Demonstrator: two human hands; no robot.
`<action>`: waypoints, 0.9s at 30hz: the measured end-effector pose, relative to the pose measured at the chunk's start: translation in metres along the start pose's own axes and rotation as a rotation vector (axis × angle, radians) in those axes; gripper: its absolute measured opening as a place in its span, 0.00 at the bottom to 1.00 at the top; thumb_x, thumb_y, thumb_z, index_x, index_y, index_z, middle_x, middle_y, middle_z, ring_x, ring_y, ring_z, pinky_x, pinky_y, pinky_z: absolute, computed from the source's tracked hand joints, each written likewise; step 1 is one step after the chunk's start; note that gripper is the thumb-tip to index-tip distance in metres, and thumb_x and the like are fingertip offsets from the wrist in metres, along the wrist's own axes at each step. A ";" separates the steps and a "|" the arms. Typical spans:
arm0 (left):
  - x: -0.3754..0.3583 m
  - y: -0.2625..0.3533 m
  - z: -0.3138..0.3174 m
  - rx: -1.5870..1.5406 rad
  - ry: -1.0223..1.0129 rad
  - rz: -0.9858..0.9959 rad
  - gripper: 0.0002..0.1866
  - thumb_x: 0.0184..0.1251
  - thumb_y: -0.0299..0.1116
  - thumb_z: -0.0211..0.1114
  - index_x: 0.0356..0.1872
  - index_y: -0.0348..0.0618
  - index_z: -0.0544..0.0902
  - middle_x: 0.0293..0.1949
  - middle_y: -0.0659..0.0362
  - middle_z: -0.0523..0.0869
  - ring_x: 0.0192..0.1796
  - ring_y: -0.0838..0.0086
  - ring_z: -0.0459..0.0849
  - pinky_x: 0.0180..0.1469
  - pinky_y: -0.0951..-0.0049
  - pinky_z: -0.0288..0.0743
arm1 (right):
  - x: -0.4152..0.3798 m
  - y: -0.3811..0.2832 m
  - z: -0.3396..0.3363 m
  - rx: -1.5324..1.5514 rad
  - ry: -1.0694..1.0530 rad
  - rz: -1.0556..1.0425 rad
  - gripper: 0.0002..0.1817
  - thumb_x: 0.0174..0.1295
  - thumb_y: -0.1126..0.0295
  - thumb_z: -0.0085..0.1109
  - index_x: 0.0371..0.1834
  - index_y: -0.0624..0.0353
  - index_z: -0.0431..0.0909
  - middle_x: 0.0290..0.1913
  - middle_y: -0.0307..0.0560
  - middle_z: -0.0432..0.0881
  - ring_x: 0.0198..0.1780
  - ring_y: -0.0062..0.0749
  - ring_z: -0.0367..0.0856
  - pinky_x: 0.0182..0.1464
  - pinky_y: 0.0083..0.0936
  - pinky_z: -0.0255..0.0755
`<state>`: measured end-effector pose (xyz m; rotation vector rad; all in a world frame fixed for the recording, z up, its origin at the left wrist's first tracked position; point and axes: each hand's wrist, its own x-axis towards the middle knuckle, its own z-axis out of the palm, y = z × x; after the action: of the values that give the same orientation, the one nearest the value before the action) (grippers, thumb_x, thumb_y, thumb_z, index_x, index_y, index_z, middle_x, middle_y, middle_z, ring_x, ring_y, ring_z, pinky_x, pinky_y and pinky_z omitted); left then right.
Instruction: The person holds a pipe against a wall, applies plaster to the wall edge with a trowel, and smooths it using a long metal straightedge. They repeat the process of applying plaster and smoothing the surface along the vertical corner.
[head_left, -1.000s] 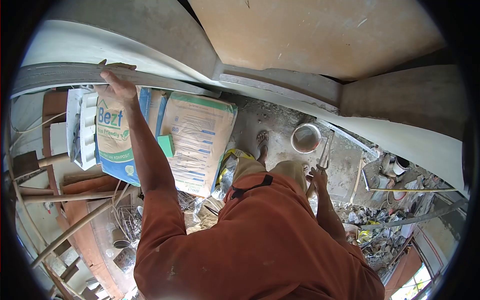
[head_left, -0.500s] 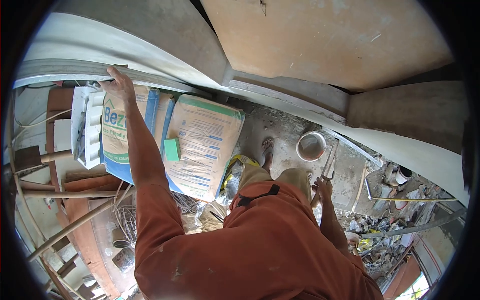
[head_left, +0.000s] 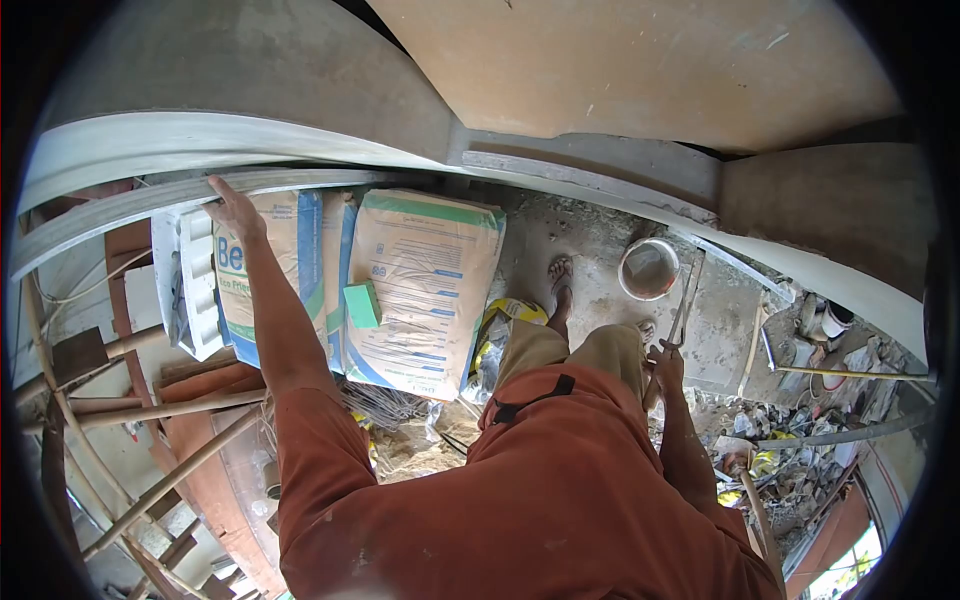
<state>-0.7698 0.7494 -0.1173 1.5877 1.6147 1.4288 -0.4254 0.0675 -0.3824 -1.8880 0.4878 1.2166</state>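
Observation:
My left hand [head_left: 240, 215] is reached far out, its fingers closed over the edge of long grey metal channels [head_left: 120, 213] that run along the wall above the paper sacks. Below that hand stand a printed sack [head_left: 272, 270] and a white moulded foam piece [head_left: 187, 285]. A green block [head_left: 363, 304] rests on the larger sack [head_left: 425, 285]. Low at my right side, my right hand [head_left: 665, 367] is closed around a long metal tool with two narrow arms, like shears [head_left: 689, 295]. It points forward over the floor, near a white bucket [head_left: 648, 269].
Rubble and scraps [head_left: 790, 490] cover the floor at the right. Wooden poles [head_left: 175, 480] and boards stand at the left. A low white wall [head_left: 590, 195] curves across the front, with a large tan panel [head_left: 640, 60] beyond it. My bare foot [head_left: 560, 270] is beside the sacks.
The left end of the metal channels has swung away from the wall, toward me, with my left hand still on them. My right hand keeps hold of the tool. The whole view has shifted slightly.

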 end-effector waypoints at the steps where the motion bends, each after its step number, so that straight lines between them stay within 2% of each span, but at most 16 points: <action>1: 0.004 -0.004 -0.002 0.004 -0.001 -0.001 0.52 0.72 0.65 0.53 0.76 0.30 0.45 0.73 0.39 0.61 0.70 0.51 0.68 0.72 0.59 0.66 | -0.001 -0.001 0.001 -0.001 -0.001 0.004 0.28 0.66 0.75 0.58 0.70 0.58 0.66 0.45 0.51 0.83 0.32 0.36 0.85 0.32 0.28 0.81; 4: 0.010 -0.004 0.004 -0.004 0.138 -0.014 0.47 0.74 0.63 0.54 0.76 0.33 0.49 0.71 0.40 0.65 0.69 0.53 0.70 0.71 0.58 0.67 | -0.006 -0.008 0.001 -0.001 0.008 -0.010 0.29 0.63 0.76 0.59 0.70 0.58 0.66 0.51 0.53 0.83 0.33 0.36 0.86 0.33 0.29 0.82; 6: 0.002 -0.003 0.015 -0.231 0.088 0.099 0.43 0.76 0.60 0.52 0.74 0.33 0.52 0.70 0.42 0.66 0.69 0.54 0.69 0.71 0.57 0.67 | -0.009 -0.013 0.003 -0.005 0.016 -0.013 0.30 0.63 0.75 0.59 0.70 0.58 0.66 0.51 0.53 0.83 0.33 0.37 0.86 0.33 0.29 0.82; 10: 0.020 -0.029 -0.002 -0.133 -0.051 0.179 0.40 0.78 0.56 0.50 0.75 0.35 0.50 0.69 0.42 0.67 0.69 0.55 0.70 0.71 0.56 0.67 | -0.009 -0.017 0.007 -0.025 0.024 -0.014 0.29 0.64 0.74 0.59 0.70 0.58 0.67 0.48 0.52 0.84 0.32 0.36 0.86 0.33 0.28 0.82; 13: 0.018 0.003 0.010 -0.118 0.048 0.048 0.42 0.77 0.57 0.51 0.75 0.36 0.48 0.70 0.42 0.66 0.68 0.54 0.71 0.70 0.54 0.69 | -0.009 -0.019 0.009 -0.034 0.019 -0.023 0.28 0.64 0.73 0.61 0.69 0.58 0.68 0.46 0.51 0.84 0.31 0.35 0.85 0.33 0.27 0.81; 15: -0.002 0.039 0.027 -0.199 0.281 -0.170 0.46 0.75 0.59 0.53 0.76 0.34 0.46 0.72 0.40 0.62 0.68 0.50 0.70 0.68 0.54 0.72 | -0.010 -0.017 0.006 -0.048 0.018 -0.026 0.28 0.65 0.72 0.62 0.69 0.57 0.68 0.44 0.50 0.84 0.31 0.34 0.85 0.33 0.27 0.81; 16: 0.000 0.023 0.029 -0.233 0.243 -0.107 0.47 0.73 0.61 0.55 0.77 0.38 0.45 0.73 0.40 0.59 0.69 0.48 0.70 0.67 0.52 0.74 | -0.012 -0.017 0.006 -0.063 0.026 -0.036 0.28 0.65 0.72 0.62 0.68 0.57 0.69 0.42 0.48 0.83 0.31 0.34 0.85 0.33 0.27 0.81; 17: 0.005 0.004 0.030 -0.091 0.298 -0.147 0.46 0.73 0.60 0.55 0.78 0.42 0.46 0.73 0.40 0.60 0.68 0.48 0.70 0.67 0.54 0.74 | -0.011 -0.019 0.008 -0.072 0.028 -0.053 0.27 0.65 0.71 0.63 0.68 0.57 0.69 0.41 0.47 0.83 0.31 0.33 0.85 0.32 0.26 0.81; 19: 0.035 -0.102 0.023 0.131 0.246 -0.044 0.47 0.71 0.62 0.57 0.77 0.41 0.48 0.73 0.41 0.61 0.68 0.50 0.71 0.67 0.55 0.74 | -0.006 -0.016 0.010 -0.057 0.021 -0.044 0.27 0.65 0.71 0.63 0.68 0.57 0.69 0.40 0.47 0.83 0.31 0.33 0.85 0.32 0.26 0.81; 20: 0.025 -0.085 0.023 0.128 0.245 -0.041 0.47 0.71 0.62 0.57 0.77 0.41 0.48 0.73 0.41 0.61 0.68 0.50 0.71 0.67 0.55 0.74 | -0.005 -0.013 0.008 -0.047 0.024 -0.032 0.27 0.65 0.70 0.63 0.67 0.57 0.69 0.39 0.47 0.83 0.31 0.33 0.85 0.32 0.26 0.81; 22: -0.013 -0.033 0.028 -0.170 -0.076 -0.050 0.47 0.72 0.59 0.58 0.78 0.37 0.47 0.72 0.43 0.63 0.69 0.52 0.70 0.71 0.58 0.68 | -0.005 -0.015 0.008 -0.018 0.033 -0.030 0.27 0.65 0.71 0.63 0.67 0.57 0.70 0.40 0.48 0.83 0.31 0.33 0.85 0.32 0.26 0.81; 23: -0.009 -0.038 0.028 -0.175 -0.073 -0.052 0.47 0.72 0.59 0.58 0.78 0.37 0.47 0.72 0.43 0.63 0.69 0.52 0.70 0.71 0.58 0.68 | -0.006 -0.014 0.007 0.003 0.033 -0.018 0.27 0.64 0.71 0.64 0.67 0.57 0.70 0.41 0.48 0.83 0.31 0.33 0.85 0.32 0.27 0.81; 24: 0.009 -0.051 0.021 -0.121 -0.122 -0.171 0.46 0.73 0.59 0.57 0.78 0.39 0.48 0.72 0.46 0.65 0.70 0.55 0.69 0.72 0.59 0.66 | -0.001 -0.007 0.004 0.016 0.031 -0.061 0.27 0.63 0.72 0.64 0.66 0.57 0.70 0.42 0.49 0.83 0.30 0.34 0.85 0.33 0.27 0.82; 25: 0.041 -0.071 0.006 -0.071 -0.154 -0.278 0.45 0.74 0.59 0.56 0.79 0.41 0.49 0.72 0.49 0.66 0.72 0.58 0.68 0.73 0.60 0.65 | 0.002 -0.004 0.002 -0.027 0.036 -0.121 0.27 0.63 0.69 0.64 0.65 0.62 0.70 0.41 0.52 0.83 0.31 0.35 0.85 0.33 0.28 0.80; 26: 0.107 -0.162 -0.021 0.108 -0.291 -0.289 0.39 0.78 0.54 0.51 0.78 0.39 0.54 0.68 0.47 0.73 0.69 0.56 0.73 0.71 0.63 0.66 | 0.010 0.002 0.000 0.010 0.005 -0.113 0.27 0.63 0.69 0.63 0.66 0.63 0.69 0.44 0.54 0.82 0.31 0.38 0.85 0.34 0.30 0.81; 27: 0.096 -0.132 -0.017 0.866 -0.433 0.076 0.42 0.73 0.52 0.62 0.73 0.32 0.55 0.69 0.40 0.68 0.67 0.52 0.71 0.72 0.57 0.59 | 0.017 0.007 -0.002 0.008 0.017 -0.144 0.28 0.63 0.70 0.63 0.66 0.63 0.69 0.45 0.55 0.82 0.32 0.40 0.86 0.33 0.30 0.81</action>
<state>-0.8640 0.8590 -0.1952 2.2185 2.0087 0.3115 -0.4216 0.0635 -0.4003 -1.8940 0.3584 1.1036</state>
